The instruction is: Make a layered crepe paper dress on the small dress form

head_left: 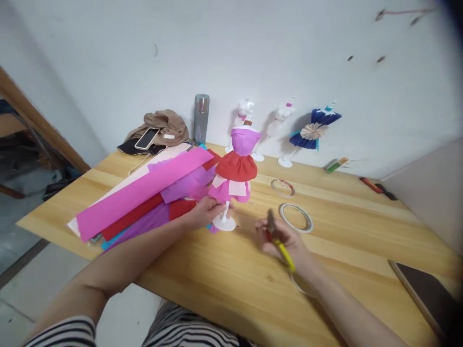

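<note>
Purple, red and pink layers clothe one miniature dress form (237, 166), upright at the centre of the frame on its white round base. The left hand (208, 211) has its fingers closed around the stem, just above that base. Right of centre, the right hand (291, 241) grips one yellow-handled tool (285, 254), its fingers curled about it (too blurred to tell scissors from pliers).

Three more dress forms stand behind, along the wall at upper centre: two mostly white (245, 107) and one in a dark blue outfit (314, 131) with a single cream rosette. Two tape rings (308, 222) lie right of centre, well apart from the clothed form. At left, coloured sheets (144, 195) overlap in a pile, too layered to count, with one long pink strip on top. Beyond them, at upper left, are one flask (201, 118), one beige cloth (168, 124) and one phone (147, 138). All rest on one wooden table (217, 274).
</note>
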`<state>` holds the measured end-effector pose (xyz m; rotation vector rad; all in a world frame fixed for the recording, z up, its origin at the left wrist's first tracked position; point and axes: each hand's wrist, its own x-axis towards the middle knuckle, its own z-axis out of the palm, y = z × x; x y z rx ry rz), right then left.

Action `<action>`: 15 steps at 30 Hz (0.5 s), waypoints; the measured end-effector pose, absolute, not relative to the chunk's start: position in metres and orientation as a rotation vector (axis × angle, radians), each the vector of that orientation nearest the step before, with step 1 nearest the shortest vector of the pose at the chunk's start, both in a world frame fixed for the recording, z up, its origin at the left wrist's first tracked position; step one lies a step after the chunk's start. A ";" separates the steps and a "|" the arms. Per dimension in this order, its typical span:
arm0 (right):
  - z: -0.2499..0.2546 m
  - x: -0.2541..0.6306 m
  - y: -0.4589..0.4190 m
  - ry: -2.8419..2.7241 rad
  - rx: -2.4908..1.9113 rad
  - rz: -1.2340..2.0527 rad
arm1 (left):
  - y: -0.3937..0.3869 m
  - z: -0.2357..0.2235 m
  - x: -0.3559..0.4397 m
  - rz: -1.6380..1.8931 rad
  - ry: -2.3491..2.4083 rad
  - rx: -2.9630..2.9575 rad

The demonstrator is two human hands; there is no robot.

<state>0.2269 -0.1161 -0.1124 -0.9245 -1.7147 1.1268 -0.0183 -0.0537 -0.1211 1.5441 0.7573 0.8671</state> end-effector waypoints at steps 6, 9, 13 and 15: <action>-0.080 0.232 -0.074 -1.251 -0.848 1.032 | -0.073 -0.106 -0.013 0.682 0.563 1.376; -0.073 0.234 -0.060 -1.148 -0.877 1.086 | -0.091 -0.102 -0.006 0.559 0.521 1.287; -0.086 0.237 -0.053 -1.053 -0.957 1.181 | -0.113 -0.103 0.004 0.403 0.503 1.190; -0.095 0.240 -0.053 -1.001 -1.010 1.208 | -0.121 -0.105 0.009 0.355 0.525 1.120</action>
